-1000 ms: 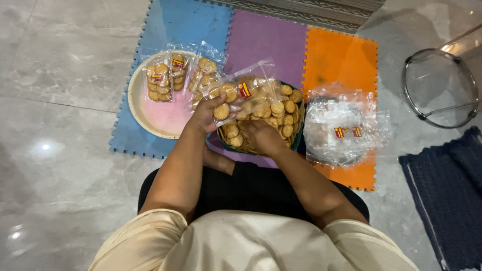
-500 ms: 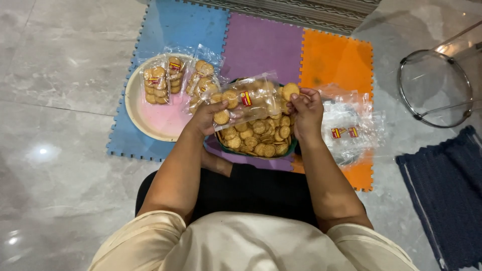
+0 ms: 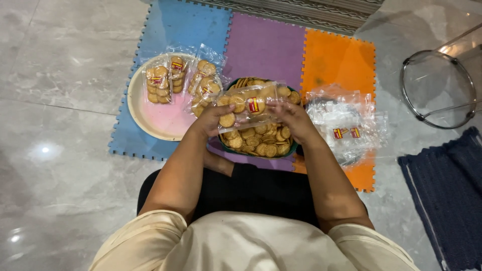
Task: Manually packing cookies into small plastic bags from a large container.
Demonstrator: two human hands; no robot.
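gripping biscuit bag (image 3: pixel 249 104) above bowl (image 3: pixel 257 152)

I saw a glossy grey marble-tile floor (image 3: pixel 60 75) catching bright spots of overhead light. On it lay interlocking foam mats in blue (image 3: pixel 183 25), purple (image 3: pixel 263 47) and orange (image 3: pixel 339 62). A dark blue woven rug (image 3: pixel 447 195) reached the right edge, near a round glass-topped metal stool (image 3: pixel 438 89).
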